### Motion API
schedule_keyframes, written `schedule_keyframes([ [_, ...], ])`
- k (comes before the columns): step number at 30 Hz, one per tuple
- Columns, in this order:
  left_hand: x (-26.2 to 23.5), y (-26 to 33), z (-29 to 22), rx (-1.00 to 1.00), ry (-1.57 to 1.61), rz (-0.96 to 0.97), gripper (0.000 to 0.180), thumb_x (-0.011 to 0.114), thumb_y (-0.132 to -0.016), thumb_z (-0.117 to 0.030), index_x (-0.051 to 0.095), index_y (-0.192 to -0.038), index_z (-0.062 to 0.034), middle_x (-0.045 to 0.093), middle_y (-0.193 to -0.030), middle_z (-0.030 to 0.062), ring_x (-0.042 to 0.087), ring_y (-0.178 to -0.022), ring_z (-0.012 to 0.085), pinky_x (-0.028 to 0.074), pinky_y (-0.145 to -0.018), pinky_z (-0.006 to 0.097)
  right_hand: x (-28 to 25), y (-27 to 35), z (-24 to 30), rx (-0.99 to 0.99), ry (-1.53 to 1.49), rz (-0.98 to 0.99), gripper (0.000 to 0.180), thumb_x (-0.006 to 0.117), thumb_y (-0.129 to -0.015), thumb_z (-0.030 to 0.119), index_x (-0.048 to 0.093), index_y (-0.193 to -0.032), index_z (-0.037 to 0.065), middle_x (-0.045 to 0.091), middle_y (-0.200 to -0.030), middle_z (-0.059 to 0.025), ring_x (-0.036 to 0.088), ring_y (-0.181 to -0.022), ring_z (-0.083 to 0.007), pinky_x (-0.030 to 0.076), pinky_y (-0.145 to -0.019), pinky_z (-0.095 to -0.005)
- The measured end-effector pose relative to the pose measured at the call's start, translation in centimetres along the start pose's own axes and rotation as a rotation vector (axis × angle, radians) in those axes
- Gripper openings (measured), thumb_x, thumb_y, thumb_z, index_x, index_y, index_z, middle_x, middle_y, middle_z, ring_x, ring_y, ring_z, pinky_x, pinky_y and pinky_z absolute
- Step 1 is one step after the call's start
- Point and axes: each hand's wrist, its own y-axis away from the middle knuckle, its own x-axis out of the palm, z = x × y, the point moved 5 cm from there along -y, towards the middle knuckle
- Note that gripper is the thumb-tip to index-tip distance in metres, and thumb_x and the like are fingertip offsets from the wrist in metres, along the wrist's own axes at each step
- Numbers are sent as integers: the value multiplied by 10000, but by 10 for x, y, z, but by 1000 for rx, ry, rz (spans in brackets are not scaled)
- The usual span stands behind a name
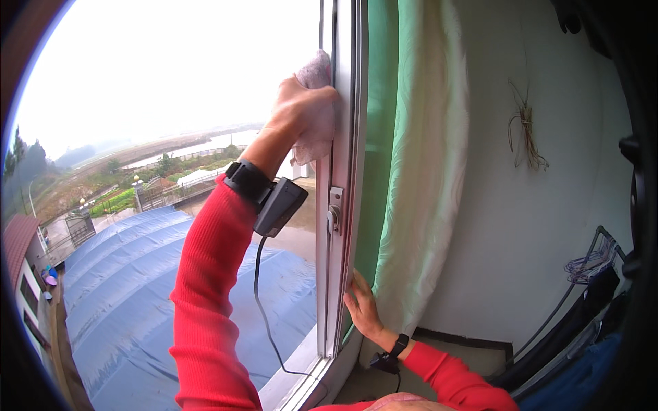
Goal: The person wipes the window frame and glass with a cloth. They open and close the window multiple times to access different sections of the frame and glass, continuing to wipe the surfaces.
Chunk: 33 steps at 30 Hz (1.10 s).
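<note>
Head camera: left unit of a worn fisheye pair, facing forward and downward, at close range. The left hand (298, 113) is viewed from behind its wrist; the right hand (364, 309) lies lower, to its right. Coverage runs from landscape (103, 185) beyond the left hand, across the window frame (347, 137) beside it, to the wall (490, 219) right of both hands. Straight edges bow near the rim.

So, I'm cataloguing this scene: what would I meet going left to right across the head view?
Reddish tiled roof, grey metal gate, ribbed red left sleeve, pale crumpled cloth in the left hand, white-and-green fabric curtain, tan stringy bundle, thin wire hangers.
</note>
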Motion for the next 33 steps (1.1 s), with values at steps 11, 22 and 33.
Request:
schedule_keyframes([
  [11,-28,28,-34,89,-56,-85,293,675,-693,-161,659,-825,100,652,-755,121,631,-710,178,528,-649,332,1,6,-5,-48,136,-88,507,513,-997,340,465,-1406,44,416,-1421,-219,397,-1283,-392,318,-1079,-465],
  [22,-86,87,-93,35,-33,-56,304,663,-741,-139,655,-972,57,647,-863,95,621,-787,163,513,-716,296,-4,-4,68,-209,75,-149,596,603,-921,239,394,-1436,25,361,-1436,-210,376,-1263,-388,270,-1066,-477],
  [33,-167,46,-241,433,-223,-123,260,644,-933,-232,618,-1106,-39,627,-907,43,619,-803,128,511,-666,286,55,-19,190,-574,-40,-75,760,681,-860,336,358,-1474,25,202,-1522,-249,191,-1398,-444,179,-1106,-552],
])
